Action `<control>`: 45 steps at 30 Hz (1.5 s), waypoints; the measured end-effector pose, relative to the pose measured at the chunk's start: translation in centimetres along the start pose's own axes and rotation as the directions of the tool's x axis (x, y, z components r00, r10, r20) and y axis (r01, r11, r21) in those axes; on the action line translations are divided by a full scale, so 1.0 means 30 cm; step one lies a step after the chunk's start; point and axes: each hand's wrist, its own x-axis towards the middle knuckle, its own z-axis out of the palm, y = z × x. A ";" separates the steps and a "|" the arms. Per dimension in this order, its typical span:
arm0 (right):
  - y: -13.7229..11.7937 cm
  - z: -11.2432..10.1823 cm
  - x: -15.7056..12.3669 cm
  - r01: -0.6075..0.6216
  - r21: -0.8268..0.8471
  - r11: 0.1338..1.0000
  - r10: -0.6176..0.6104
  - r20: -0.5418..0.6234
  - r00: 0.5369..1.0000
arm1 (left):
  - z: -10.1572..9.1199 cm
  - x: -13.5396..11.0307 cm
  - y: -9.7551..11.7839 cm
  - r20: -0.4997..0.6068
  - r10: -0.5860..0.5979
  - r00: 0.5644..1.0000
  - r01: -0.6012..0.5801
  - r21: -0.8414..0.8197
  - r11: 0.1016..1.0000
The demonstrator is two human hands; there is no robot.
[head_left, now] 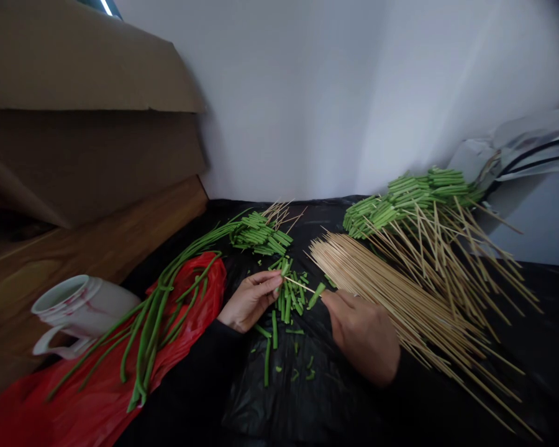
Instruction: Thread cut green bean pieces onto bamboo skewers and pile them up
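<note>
A thin bamboo skewer (300, 284) spans the gap between my hands. My left hand (251, 299) pinches a short cut garlic scape piece (286, 266) at the skewer's left end; whether the point has gone into it, I cannot tell. Closed around the other end is my right hand (364, 335), with another green piece (315, 296) by its fingertips. Below lies a loose heap of cut garlic scape pieces (287, 304). Filled skewers form a small pile (261, 233) behind my left hand and a larger stack (412, 195) at the back right.
Many bare skewers (391, 279) lie right of my hands. Long uncut scapes (156, 310) rest over a red plastic bag (202, 323) at left, beside a white mug (90, 307) on its side. A cardboard box (93, 124) stands back left. Black plastic sheeting (279, 410) covers the surface.
</note>
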 end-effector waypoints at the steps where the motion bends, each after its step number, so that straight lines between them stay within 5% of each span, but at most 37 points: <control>1: -0.001 -0.001 0.001 0.000 0.006 1.000 0.000 0.000 1.000 | 0.000 -0.001 0.002 0.004 0.002 1.000 -0.002 0.002 1.000; 19: -0.018 0.009 -0.008 -0.013 0.056 0.998 0.014 -0.019 1.000 | 0.004 -0.009 0.005 0.087 -0.028 0.996 0.028 -0.005 1.000; 37: -0.048 0.020 0.003 -0.014 0.128 0.992 0.015 -0.004 1.000 | 0.069 -0.034 -0.065 0.157 0.041 0.987 -0.080 0.248 0.966; 42: -0.026 0.014 0.009 -0.008 0.106 0.994 0.014 -0.064 0.998 | 0.044 -0.027 -0.012 0.184 0.157 0.970 -0.219 0.392 0.894; 45: -0.001 0.007 0.011 -0.018 0.085 0.996 0.026 -0.097 0.995 | -0.003 -0.015 0.043 0.070 0.350 0.934 -0.322 0.592 0.739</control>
